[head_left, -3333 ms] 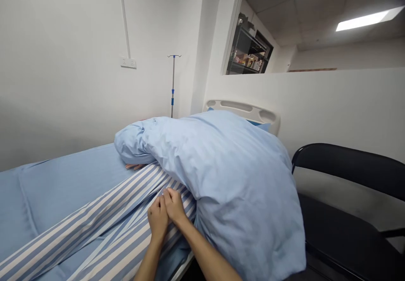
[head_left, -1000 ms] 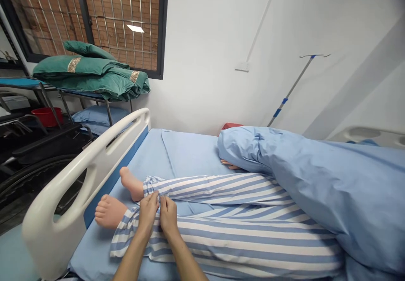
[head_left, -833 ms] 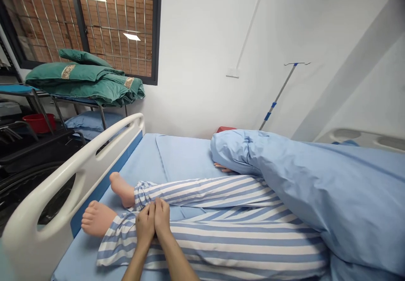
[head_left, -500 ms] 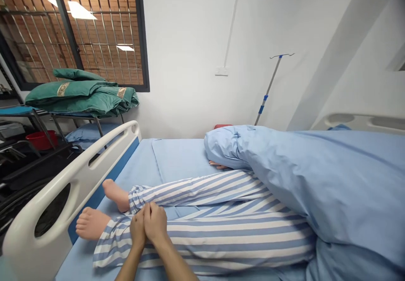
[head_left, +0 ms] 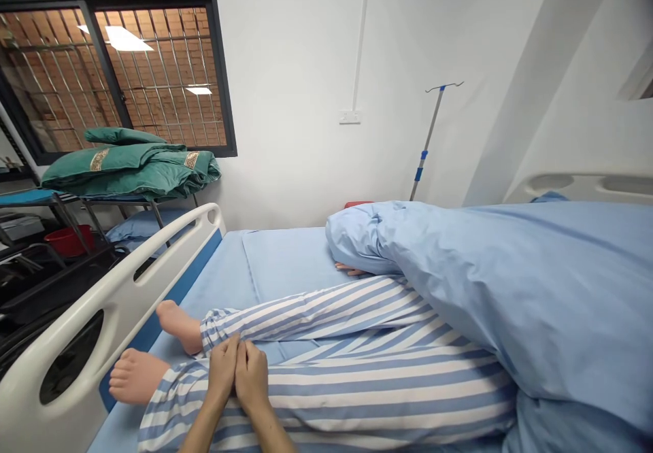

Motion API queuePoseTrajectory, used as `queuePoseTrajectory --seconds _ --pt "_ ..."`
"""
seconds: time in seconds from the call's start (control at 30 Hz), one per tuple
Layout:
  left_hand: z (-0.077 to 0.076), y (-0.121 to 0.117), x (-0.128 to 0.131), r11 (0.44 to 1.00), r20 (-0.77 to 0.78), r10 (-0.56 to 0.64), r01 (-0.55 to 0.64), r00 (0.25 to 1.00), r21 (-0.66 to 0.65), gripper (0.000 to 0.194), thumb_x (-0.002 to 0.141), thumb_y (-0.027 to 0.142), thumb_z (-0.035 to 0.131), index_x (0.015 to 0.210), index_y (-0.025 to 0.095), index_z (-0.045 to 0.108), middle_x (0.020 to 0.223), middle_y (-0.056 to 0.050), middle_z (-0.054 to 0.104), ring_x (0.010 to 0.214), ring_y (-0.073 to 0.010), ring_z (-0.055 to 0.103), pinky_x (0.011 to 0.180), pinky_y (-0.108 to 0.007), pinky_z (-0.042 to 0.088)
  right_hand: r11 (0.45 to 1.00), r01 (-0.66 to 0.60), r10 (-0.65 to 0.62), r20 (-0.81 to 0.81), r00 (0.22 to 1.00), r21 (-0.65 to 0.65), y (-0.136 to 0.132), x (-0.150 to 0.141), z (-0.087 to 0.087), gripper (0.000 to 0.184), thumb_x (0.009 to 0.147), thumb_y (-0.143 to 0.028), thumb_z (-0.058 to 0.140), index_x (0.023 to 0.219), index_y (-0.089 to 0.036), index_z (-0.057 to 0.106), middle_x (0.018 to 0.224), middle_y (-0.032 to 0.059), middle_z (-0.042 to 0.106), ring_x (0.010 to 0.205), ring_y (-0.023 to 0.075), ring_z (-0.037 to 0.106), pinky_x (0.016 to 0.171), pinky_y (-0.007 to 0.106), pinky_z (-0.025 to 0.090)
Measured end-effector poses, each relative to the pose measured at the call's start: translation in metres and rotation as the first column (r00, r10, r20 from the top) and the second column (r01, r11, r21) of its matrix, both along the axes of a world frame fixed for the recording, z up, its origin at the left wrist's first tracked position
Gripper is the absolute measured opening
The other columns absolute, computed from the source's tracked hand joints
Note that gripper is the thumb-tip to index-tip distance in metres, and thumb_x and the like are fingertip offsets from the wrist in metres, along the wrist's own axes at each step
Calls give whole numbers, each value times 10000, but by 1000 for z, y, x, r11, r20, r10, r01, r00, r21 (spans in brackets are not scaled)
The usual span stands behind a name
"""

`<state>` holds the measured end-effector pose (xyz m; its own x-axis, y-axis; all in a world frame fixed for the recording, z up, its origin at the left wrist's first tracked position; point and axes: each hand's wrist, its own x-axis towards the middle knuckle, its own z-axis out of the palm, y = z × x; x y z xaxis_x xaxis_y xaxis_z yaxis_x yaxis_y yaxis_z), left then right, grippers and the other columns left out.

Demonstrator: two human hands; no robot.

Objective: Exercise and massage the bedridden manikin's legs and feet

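Right, your left hand [head_left: 222, 371] and right hand [head_left: 251, 377] are resting together, touching side by side, on the striped pyjama trousers [head_left: 326, 388] of a patient manikin [head_left: 176, 327]. Whether they are pinching the cloth, I cannot tell. Just left of your grip, the bare feet [head_left: 137, 376] are lying on the blue bed sheet [head_left: 286, 256], near the white side rail [head_left: 117, 296]. Ahead and right, a blue duvet [head_left: 459, 290] is covering the upper body.

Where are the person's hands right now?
In the head camera view, the left hand and right hand sit side by side on the striped trousers, near a bare foot and the white bed rail.
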<state>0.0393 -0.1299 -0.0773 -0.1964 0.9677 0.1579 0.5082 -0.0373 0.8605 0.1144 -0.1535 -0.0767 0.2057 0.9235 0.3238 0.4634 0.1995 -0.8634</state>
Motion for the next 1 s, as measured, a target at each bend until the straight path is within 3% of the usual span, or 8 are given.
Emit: queuePoseTrajectory --seconds 0.17,0.37,0.47,0.6,0.7,0.77,0.87,1.0 --pt "-13 -11 7 995 -111 84 -77 990 67 360 753 409 372 736 180 649 827 -96 699 779 -227 612 701 -302 442 999 -23 25 64 998 -37 -1 11 14 368 887 -298 320 616 -193 545 618 51 632 557 166 542 507 258 242" --pt "-6 -18 13 1000 -219 21 -18 975 14 360 798 391 352 681 200 634 778 -57 696 715 -179 598 644 -241 403 998 -59 59 224 973 -5 -7 34 15 346 885 -279 327 634 -184 545 607 42 616 565 153 527 517 269 200" --pt "4 -20 20 1000 -235 21 -19 972 7 383 802 418 360 581 190 573 653 -38 661 644 -163 571 603 -228 381 997 -81 81 119 990 -11 -7 40 5 361 890 -295 318 601 -179 501 573 29 576 547 138 496 521 258 219" --pt "14 -23 42 997 -113 -53 60 992 55 404 805 440 356 556 180 540 571 -20 613 601 -151 536 582 -224 374 995 -101 100 -190 977 1 -2 46 -3 379 894 -353 295 581 -182 424 556 5 509 540 123 449 523 233 277" --pt "10 -26 57 994 4 -68 67 998 82 420 804 445 339 591 174 579 629 -45 645 633 -167 557 602 -235 387 998 -70 63 -341 938 -6 4 48 -5 366 881 -382 305 575 -192 366 546 -11 455 537 119 411 520 227 304" --pt "4 -26 62 997 -17 -30 31 999 65 416 798 445 337 622 180 604 653 -55 659 628 -175 561 603 -246 377 999 -47 35 -373 927 -22 8 49 -4 357 873 -386 312 571 -198 334 538 -20 423 534 118 390 516 226 307" --pt "-3 -26 64 1000 -98 -5 7 995 25 417 812 452 321 639 197 602 665 -44 662 631 -167 557 601 -243 348 996 -61 37 -327 944 -62 8 55 2 356 869 -368 314 556 -200 327 526 -19 414 524 120 388 507 230 289" --pt "-6 -27 65 999 -198 -32 34 980 6 431 830 446 300 564 197 530 586 -18 616 584 -139 520 567 -231 302 996 -89 88 -59 994 -20 -4 74 10 340 886 -348 324 603 -193 433 538 -9 468 522 129 419 515 248 237"
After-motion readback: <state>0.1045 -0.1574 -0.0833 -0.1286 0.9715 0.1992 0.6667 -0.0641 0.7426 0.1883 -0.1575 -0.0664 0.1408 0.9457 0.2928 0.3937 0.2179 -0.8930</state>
